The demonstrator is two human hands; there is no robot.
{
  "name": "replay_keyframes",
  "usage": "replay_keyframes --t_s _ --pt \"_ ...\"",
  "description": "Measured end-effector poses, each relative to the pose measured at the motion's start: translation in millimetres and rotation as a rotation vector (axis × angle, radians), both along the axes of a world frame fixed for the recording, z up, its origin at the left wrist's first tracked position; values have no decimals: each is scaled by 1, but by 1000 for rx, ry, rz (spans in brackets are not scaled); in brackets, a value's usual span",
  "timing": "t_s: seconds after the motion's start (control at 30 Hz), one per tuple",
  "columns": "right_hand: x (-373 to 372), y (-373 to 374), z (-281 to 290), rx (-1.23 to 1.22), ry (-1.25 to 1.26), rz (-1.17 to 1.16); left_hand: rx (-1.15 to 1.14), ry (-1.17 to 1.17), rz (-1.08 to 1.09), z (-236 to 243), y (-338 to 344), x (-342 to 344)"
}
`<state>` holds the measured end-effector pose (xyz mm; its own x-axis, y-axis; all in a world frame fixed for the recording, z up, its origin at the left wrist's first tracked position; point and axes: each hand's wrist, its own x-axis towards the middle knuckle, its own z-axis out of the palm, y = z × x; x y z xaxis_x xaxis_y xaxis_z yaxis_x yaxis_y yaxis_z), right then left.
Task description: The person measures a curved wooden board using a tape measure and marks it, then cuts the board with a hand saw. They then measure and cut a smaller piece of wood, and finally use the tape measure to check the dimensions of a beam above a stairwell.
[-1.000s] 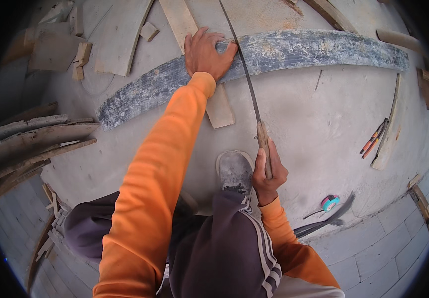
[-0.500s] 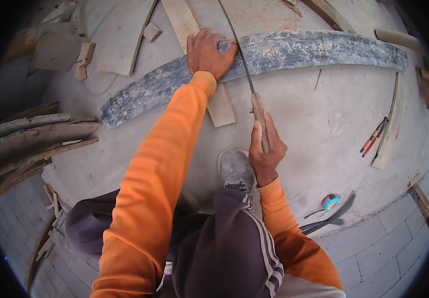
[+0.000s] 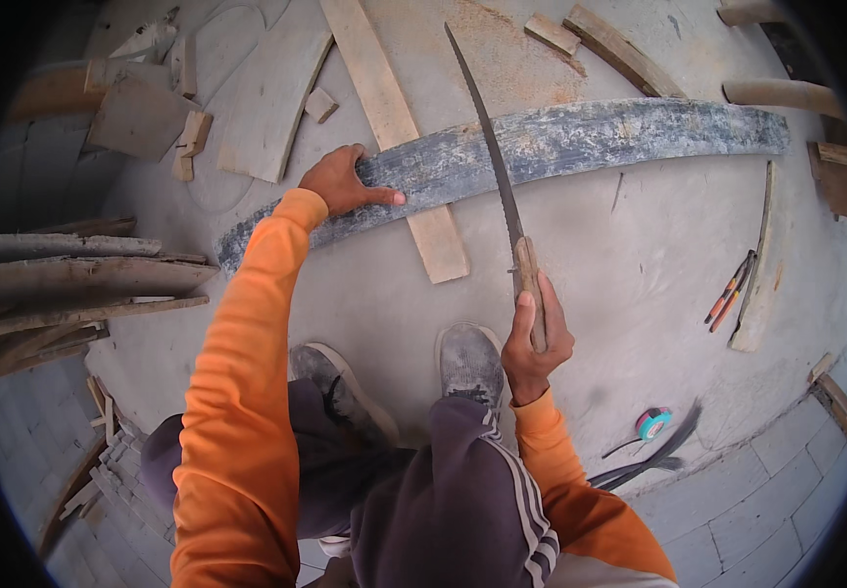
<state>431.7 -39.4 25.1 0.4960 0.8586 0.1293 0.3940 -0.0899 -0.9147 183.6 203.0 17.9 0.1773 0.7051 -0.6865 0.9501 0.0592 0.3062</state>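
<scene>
A long, blue-grey plank (image 3: 600,142) with a worn, pale-speckled face lies across the floor in front of me. My left hand (image 3: 342,183) is on its left part, the thumb stretched along the face and the fingers bent at the far edge, their tips hidden. In my right hand (image 3: 537,338) is the wooden handle of a handsaw (image 3: 494,152). Its long, tapering blade points away from me and passes over the plank, right of the middle. Whether blade and plank touch I cannot tell. A pale batten (image 3: 436,250) runs crosswise beneath the plank.
Stacked boards (image 3: 90,279) lie at the left, and wood offcuts (image 3: 193,132) at the far left. Pliers (image 3: 732,291) lie beside a narrow wood strip (image 3: 758,304) on the right. A turquoise tape measure (image 3: 653,423) sits near my right forearm. My shoes (image 3: 470,361) stand close to the plank.
My left hand has slid left along the plank, away from the saw blade. The saw has shifted slightly towards me in my right hand. The whole view has tilted a little.
</scene>
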Motion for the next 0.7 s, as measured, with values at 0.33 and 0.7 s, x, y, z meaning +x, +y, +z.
replay_keyframes --t_s 0.33,0.7 --pt "-5 -9 8 -64 101 -17 226 -33 -171 2 19 -2" --pt "-4 -6 -7 130 -42 3 270 -29 -342 13 20 16"
